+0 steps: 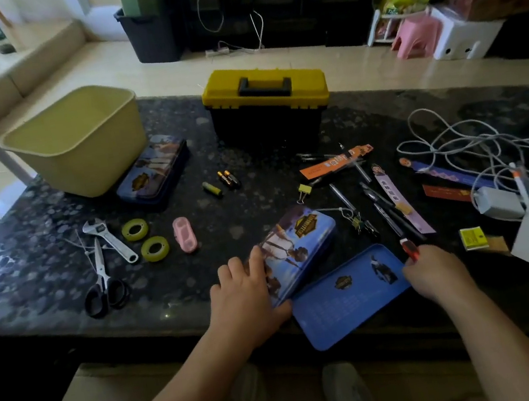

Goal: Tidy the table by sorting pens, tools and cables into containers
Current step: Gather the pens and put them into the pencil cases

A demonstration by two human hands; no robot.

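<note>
A blue tin pencil case lies at the table's near edge, its picture lid [298,247] tilted up and its blue tray [347,294] flat beside it. My left hand [250,292] grips the lid's near edge. My right hand [434,274] holds a small red-and-black pen-like item [410,249] over the tray's right end. Several pens [381,206] and paper bookmarks [336,161] lie scattered behind the case. White cables and a charger [489,164] are heaped at the right. Scissors [103,284], a wrench [109,235] and two tape rolls [144,240] lie at the left.
A yellow bin [73,140] stands at the back left, with a second closed pencil case [154,172] next to it. A yellow-lidded black toolbox [267,109] stands shut at the back centre. Batteries [222,182], a pink eraser-like item [184,233] and binder clips [305,190] lie mid-table.
</note>
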